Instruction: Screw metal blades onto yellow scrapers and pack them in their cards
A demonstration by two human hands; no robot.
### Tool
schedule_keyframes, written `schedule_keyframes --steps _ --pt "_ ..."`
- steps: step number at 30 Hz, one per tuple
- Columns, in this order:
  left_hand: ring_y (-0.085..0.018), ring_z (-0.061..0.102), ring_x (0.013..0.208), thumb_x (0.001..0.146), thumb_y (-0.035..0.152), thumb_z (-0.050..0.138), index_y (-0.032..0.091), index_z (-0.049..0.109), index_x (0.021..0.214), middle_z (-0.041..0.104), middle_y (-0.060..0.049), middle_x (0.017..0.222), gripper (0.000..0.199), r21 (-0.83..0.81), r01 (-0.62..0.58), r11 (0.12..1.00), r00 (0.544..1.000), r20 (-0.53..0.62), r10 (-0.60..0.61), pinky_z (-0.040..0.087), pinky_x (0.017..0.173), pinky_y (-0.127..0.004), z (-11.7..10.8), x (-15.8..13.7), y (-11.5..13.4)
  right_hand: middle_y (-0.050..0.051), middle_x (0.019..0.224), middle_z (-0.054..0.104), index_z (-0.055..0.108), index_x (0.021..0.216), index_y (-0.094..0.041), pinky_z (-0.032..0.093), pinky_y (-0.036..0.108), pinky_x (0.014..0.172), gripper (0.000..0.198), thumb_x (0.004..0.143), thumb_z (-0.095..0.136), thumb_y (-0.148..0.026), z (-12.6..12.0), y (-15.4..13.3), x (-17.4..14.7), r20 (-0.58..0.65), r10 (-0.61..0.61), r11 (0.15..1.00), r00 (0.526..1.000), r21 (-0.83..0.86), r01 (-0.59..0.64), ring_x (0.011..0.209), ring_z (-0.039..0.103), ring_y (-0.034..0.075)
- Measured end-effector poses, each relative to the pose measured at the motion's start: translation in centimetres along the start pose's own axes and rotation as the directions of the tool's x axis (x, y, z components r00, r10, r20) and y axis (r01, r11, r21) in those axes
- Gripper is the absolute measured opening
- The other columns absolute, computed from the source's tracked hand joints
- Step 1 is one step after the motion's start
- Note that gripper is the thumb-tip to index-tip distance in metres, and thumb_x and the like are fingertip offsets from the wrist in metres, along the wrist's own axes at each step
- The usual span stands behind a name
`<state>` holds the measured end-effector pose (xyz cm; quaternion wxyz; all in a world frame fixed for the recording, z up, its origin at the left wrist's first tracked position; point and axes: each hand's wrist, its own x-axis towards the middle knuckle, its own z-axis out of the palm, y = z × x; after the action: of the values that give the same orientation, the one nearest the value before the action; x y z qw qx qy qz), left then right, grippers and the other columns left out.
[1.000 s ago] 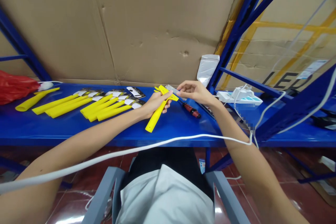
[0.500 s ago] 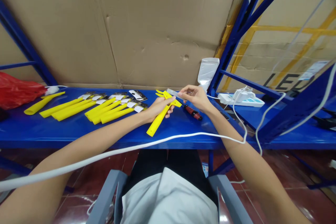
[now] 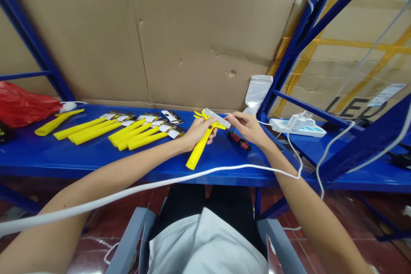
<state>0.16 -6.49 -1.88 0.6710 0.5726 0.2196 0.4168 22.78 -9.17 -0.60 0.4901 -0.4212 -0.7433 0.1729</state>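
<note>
My left hand [image 3: 196, 134] is wrapped round a yellow scraper handle [image 3: 199, 150] near its T-shaped head, the hollow grip end pointing down toward me. A flat grey metal blade [image 3: 218, 119] lies along the head, under my left thumb. At the blade's right end, the fingers of my right hand [image 3: 245, 125] are pinched together on it. Just below that hand, a screwdriver [image 3: 239, 140] with a red and black grip rests on the blue shelf [image 3: 154, 160]. Its tip is hidden behind the scraper head.
Several yellow scrapers [image 3: 138, 132] with tagged heads lie in a row at left, beside another yellow handle [image 3: 53, 125] and a red plastic bag [image 3: 25, 105]. A white power strip [image 3: 297, 127] sits at right. A white cable [image 3: 160, 185] crosses in front of my forearms.
The blade now lies along the scraper head, more of it showing, and my right fingers have moved to its right end. The view has shifted slightly.
</note>
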Motion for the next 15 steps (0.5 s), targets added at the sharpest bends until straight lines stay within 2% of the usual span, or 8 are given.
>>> schedule_keyframes --steps 2,4,6,9,12,15 --pt "-0.01 0.053 0.051 0.099 0.063 0.082 0.018 0.063 0.088 0.061 0.0 0.07 0.05 0.001 -0.08 0.997 0.997 -0.002 0.08 0.044 0.042 -0.023 0.1 -0.1 0.6 0.009 0.1 0.086 0.079 0.111 -0.023 0.065 0.044 0.093 0.049 0.108 0.063 -0.07 -1.6 0.1 -1.9 -0.074 0.0 0.995 0.997 -0.103 -0.007 0.094 0.082 0.029" --pt "-0.01 0.054 0.051 0.097 0.067 0.082 0.019 0.063 0.084 0.062 0.0 0.071 0.054 0.009 -0.173 0.985 0.985 0.008 0.173 0.045 0.042 -0.024 0.3 -0.4 1.3 0.011 0.111 0.087 0.074 0.125 -0.025 0.063 0.05 0.105 0.038 0.111 0.062 -0.058 -3.5 0.8 -4.6 -0.134 -0.003 0.956 0.991 -0.29 -0.037 0.109 0.083 0.033" --pt "-0.01 0.054 0.051 0.096 0.071 0.081 0.019 0.063 0.084 0.063 -0.001 0.073 0.057 0.012 -0.256 0.967 0.967 0.016 0.256 0.046 0.042 -0.025 0.5 -0.7 2.0 0.014 0.117 0.087 0.072 0.13 -0.025 0.064 0.054 0.105 0.033 0.112 0.056 -0.048 -5.2 2.0 -7.7 -0.202 -0.003 0.886 0.979 -0.454 -0.091 0.114 0.083 0.036" --pt "-0.011 0.056 0.053 0.097 0.076 0.077 0.02 0.065 0.085 0.066 -0.002 0.074 0.058 0.011 -0.317 0.948 0.948 0.013 0.317 0.047 0.045 -0.026 1.0 -1.3 3.0 0.017 0.123 0.086 0.07 0.13 -0.024 0.064 0.061 0.106 0.034 0.104 0.056 -0.041 -7.1 3.9 -11.8 -0.229 -0.017 0.78 0.973 -0.612 -0.13 0.119 0.083 0.042" --pt "-0.012 0.06 0.056 0.1 0.078 0.071 0.02 0.068 0.088 0.067 -0.004 0.074 0.06 0.043 -0.327 0.944 0.945 0.035 0.325 0.051 0.051 -0.026 1.2 -1.7 3.5 0.017 0.126 0.085 0.07 0.125 -0.026 0.067 0.06 0.106 0.031 0.101 0.061 -0.045 -7.9 4.9 -14.1 -0.232 -0.056 0.744 0.971 -0.659 -0.114 0.12 0.083 0.042" --pt "-0.013 0.062 0.057 0.103 0.08 0.066 0.018 0.071 0.09 0.067 -0.004 0.071 0.063 0.069 -0.341 0.938 0.939 0.069 0.336 0.053 0.055 -0.027 1.0 -1.8 3.5 0.014 0.121 0.087 0.067 0.127 -0.03 0.067 0.062 0.108 0.03 0.102 0.063 -0.047 -8.0 4.9 -14.9 -0.235 -0.056 0.771 0.97 -0.628 -0.108 0.116 0.084 0.042"
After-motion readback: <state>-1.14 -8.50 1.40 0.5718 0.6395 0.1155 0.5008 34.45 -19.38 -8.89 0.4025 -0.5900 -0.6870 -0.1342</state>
